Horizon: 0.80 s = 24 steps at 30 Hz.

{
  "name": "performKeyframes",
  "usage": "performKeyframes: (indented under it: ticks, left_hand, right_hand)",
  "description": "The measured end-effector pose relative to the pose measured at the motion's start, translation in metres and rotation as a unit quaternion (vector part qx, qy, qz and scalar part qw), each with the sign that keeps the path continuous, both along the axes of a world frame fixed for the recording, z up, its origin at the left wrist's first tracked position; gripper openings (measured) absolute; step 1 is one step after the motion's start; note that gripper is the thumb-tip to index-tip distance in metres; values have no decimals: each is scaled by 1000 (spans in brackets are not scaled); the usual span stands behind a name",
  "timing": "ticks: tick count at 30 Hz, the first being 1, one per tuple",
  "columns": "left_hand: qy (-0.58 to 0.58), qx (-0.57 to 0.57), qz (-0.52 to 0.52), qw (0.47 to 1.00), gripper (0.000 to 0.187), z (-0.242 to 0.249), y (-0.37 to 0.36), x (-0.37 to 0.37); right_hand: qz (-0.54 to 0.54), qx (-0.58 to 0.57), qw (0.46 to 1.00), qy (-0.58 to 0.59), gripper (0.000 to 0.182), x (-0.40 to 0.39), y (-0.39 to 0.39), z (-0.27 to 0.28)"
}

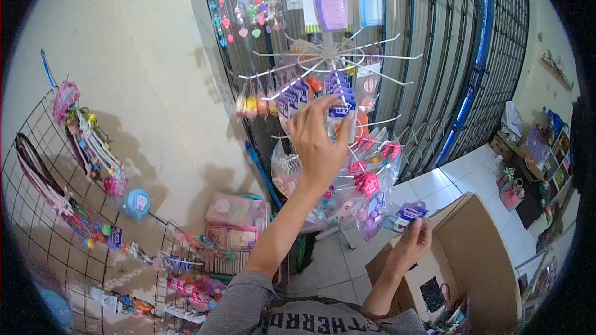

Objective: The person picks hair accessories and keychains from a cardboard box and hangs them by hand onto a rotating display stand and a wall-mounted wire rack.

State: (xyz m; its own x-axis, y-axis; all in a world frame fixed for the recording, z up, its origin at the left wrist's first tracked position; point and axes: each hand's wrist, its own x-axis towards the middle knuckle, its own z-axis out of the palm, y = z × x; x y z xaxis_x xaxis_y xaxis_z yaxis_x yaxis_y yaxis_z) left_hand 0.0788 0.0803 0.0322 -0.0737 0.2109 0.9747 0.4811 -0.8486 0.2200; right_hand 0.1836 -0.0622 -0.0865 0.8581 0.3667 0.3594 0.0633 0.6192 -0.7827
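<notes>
My left hand [320,139] reaches up to a white hook on the rotating display rack [329,54]. Its thumb and index finger close around the front one of several purple-carded packets [341,109] hanging there. What the packet holds is mostly hidden by the hand. Lower down, my right hand [412,242] pinches another small clear packet with a purple card [411,212] by its edge. That packet is in the air, above the cardboard box [478,242] and apart from the rack.
A folding metal gate [428,56] stands behind the rack. More packets with pink cards [366,181] hang on its lower hooks. To the left, a wire grid [62,142] carries hair accessories. Plastic boxes [236,212] stand by the wall, and goods lie on the tiled floor at right.
</notes>
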Motion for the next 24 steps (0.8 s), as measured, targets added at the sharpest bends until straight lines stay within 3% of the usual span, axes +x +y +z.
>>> performKeyframes:
  ticks: [6,9,13,24]
  left_hand:
    - [-51,-41,30,997,24,-10,18,-12]
    - [-12,24,13,1000,25,-1,14,-12]
    - [32,55,76,995,30,6,22,-9]
    - [-132,-20,47,990,27,-10,53,-55]
  right_hand:
    - [-35,8,999,33,19,1,-4,4]
    - [-22,17,999,32,17,1,-6,4]
    - [-21,-2,1000,8,13,-3,-9,6]
    - [-7,-32,999,16,13,-2,-13,2]
